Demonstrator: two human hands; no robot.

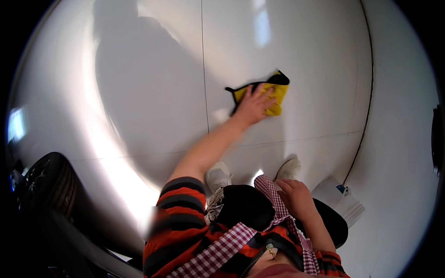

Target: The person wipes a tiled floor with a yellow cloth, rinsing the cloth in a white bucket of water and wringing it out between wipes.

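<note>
My left hand (255, 106) presses a yellow cloth with black edging and a black reverse side (278, 99) against the glossy white tile floor (323, 87). Its fingers are spread over the cloth, and one corner of the cloth is folded up to show the black side. The hand and forearm look slightly blurred. Close to my body, my right hand (298, 198) rests by my right knee, beside the red-and-white checked fabric (271, 191) that hangs from my front. Nothing is visible in the right hand, though its palm side is hidden.
A black tyre (64, 184) stands at the lower left. To the right, a dark joint (371, 69) runs along a pale surface. Near it lies a whitish layered packet (342, 201) with a blue patch. My white shoes (288, 169) are planted behind the cloth. Thin tile seams (204, 62) cross the floor.
</note>
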